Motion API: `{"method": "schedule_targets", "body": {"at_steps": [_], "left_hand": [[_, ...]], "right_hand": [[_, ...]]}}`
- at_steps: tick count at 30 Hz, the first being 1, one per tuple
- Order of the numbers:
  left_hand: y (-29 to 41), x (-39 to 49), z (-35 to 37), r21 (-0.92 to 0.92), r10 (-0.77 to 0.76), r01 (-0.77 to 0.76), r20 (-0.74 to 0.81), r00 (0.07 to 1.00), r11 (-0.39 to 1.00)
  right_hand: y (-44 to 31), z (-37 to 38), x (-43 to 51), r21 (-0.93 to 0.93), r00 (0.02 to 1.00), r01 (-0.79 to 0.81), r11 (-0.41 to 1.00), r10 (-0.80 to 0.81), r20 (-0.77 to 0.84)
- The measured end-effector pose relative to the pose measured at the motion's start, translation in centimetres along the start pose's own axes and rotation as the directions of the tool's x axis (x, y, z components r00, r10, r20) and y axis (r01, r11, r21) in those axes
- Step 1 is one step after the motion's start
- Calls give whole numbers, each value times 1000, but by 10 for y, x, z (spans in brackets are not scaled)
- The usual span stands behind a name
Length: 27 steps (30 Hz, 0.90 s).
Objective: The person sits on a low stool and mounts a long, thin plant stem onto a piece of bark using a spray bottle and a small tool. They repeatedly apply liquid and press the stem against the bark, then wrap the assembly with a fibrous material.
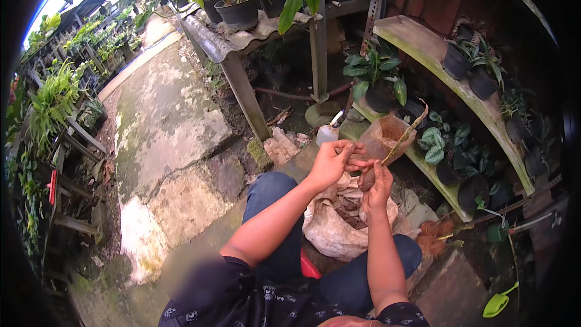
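My right hand [377, 188] pinches a thin, yellowish-brown plant stem [405, 136] near its lower end. The stem slants up and to the right. Close beside it, my left hand [337, 161] has its fingers stretched towards the same end; whether they grip anything is unclear. Both hands are above a whitish woven sack [333, 236] with brown, flat pieces [352, 213] inside, which lies between my knees. Just beyond the hands stands a clear plastic bag [374, 141] with brown, crumbly material in it. A white plastic bottle [327, 135] with a spout is behind my left hand.
Mossy wooden planks [481, 100] with potted plants run along the right. Ahead is a bench with a corrugated sheet top [213, 38] and black pots [238, 11]. Paving slabs [168, 122] cover the left. Orange-brown fibre clumps [431, 238] and a bright green object [497, 304] lie at right.
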<state>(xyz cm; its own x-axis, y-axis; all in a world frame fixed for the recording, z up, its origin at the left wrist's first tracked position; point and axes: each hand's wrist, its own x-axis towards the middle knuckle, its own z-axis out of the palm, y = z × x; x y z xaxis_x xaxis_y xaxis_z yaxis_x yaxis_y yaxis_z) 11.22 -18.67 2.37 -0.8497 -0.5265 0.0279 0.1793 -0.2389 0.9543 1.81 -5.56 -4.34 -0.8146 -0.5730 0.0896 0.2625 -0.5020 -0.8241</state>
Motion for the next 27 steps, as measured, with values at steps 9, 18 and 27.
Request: {"method": "schedule_targets", "body": {"at_steps": [9, 18, 27], "left_hand": [[14, 13, -22, -104, 52, -65, -130, 990, 992], [19, 11, -15, -170, -33, 10, -132, 991, 985], [15, 10, -12, -14, -91, 90, -175, 980, 996]], "right_hand": [[4, -4, 17, -10, 999, -9, 1000, 9, -39], [-2, 20, 8, -310, 967, -238, 920, 254, 12], [19, -20, 28, 195, 817, -560, 805, 498, 290]]}}
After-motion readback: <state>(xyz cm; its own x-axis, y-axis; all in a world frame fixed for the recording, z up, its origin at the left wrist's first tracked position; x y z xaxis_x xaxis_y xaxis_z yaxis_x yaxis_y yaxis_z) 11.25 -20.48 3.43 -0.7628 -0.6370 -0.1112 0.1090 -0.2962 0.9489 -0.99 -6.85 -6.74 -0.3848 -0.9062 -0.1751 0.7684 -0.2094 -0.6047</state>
